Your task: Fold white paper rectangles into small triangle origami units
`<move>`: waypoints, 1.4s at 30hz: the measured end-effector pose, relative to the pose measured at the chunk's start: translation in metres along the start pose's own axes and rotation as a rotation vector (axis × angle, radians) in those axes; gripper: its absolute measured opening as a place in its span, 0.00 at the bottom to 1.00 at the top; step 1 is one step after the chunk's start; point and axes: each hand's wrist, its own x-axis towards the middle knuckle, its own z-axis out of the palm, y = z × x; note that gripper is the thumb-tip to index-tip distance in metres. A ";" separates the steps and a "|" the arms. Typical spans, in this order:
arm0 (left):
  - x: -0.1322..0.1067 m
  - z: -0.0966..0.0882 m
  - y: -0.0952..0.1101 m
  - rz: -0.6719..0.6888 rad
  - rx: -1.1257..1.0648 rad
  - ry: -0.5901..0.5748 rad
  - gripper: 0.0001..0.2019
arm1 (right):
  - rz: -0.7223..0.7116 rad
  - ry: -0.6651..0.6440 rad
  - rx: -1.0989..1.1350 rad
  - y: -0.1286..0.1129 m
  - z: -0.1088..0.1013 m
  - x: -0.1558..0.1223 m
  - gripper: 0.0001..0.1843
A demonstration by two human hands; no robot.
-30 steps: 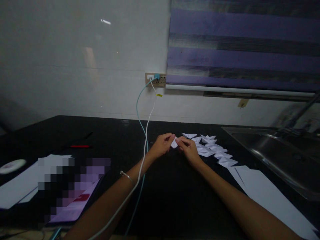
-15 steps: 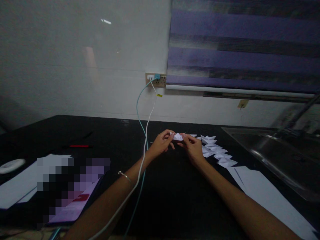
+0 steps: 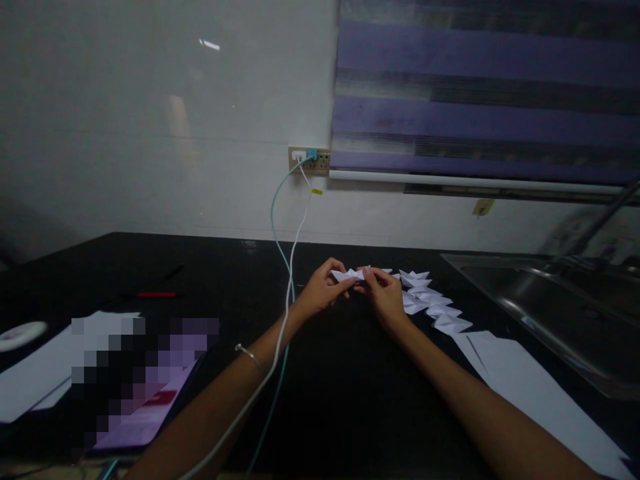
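Observation:
A small white folded paper boat (image 3: 351, 275) is held between both hands above the dark counter. My left hand (image 3: 324, 285) is closed on its left and lower side, thumb along the near face, with the boat's left tip showing. My right hand (image 3: 384, 293) pinches the right end between thumb and fingers, hiding that tip. Just right of my right hand, several finished-looking paper boats (image 3: 440, 310) lie in an overlapping group on the counter.
White paper sheets (image 3: 535, 387) lie at the right, beside a steel sink (image 3: 560, 320). At left are more sheets (image 3: 40, 380), a white round object (image 3: 23, 335), a red pen-like object (image 3: 157, 295) and a partly blurred purple-screened device (image 3: 145, 423). A white cable (image 3: 286, 320) crosses before my left forearm.
My left thumb has slid down and right along the paper boat, and the boat's left tip now shows. My right hand keeps its pinch. The view has shifted slightly.

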 end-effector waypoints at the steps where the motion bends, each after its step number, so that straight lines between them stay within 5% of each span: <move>1: 0.000 0.000 0.001 0.002 0.007 0.015 0.18 | 0.005 0.004 0.008 0.000 0.000 0.000 0.17; 12: 0.002 -0.004 -0.003 0.055 -0.028 0.009 0.16 | 0.079 0.014 0.134 -0.003 0.003 -0.001 0.16; 21: 0.004 -0.007 -0.012 0.092 -0.003 0.012 0.17 | 0.180 -0.158 0.161 -0.001 0.005 -0.003 0.20; 42: 0.006 -0.005 -0.011 0.076 -0.092 0.027 0.22 | 0.181 -0.030 0.154 0.003 0.001 0.001 0.19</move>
